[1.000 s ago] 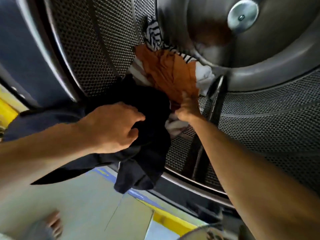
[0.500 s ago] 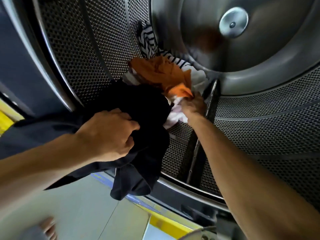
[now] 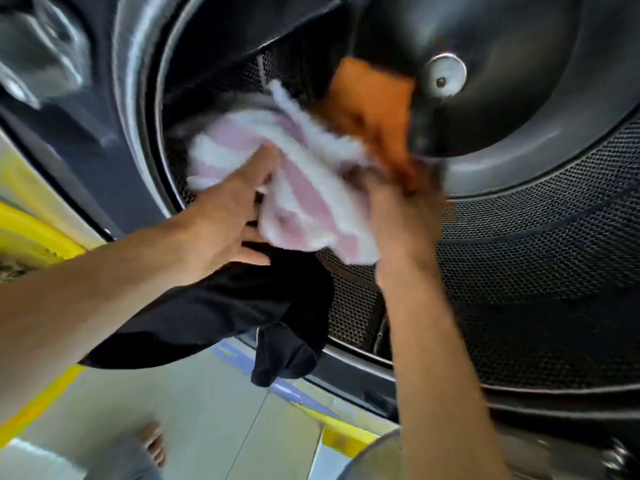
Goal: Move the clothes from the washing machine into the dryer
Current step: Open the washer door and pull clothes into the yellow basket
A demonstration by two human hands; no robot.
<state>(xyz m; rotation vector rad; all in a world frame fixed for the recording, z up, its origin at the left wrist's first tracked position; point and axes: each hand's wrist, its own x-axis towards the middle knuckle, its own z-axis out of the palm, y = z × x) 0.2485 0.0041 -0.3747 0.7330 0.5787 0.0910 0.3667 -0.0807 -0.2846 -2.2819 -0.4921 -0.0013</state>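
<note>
Right hand (image 3: 398, 216) grip holds the pink-striped towel (image 3: 304, 188) and orange garment (image 3: 374, 109) bunched for one lift; left hand (image 3: 225, 220), fingers spread, supports beneath; dark garment (image 3: 242, 306) draped under that forearm.

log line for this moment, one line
stage: unloading drum | left hand: touching pink-striped cloth, black garment beneath | right hand: gripping orange garment

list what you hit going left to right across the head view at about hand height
yellow panel → drum door rim → left hand → pink and white striped cloth → right hand → perforated drum wall
</note>
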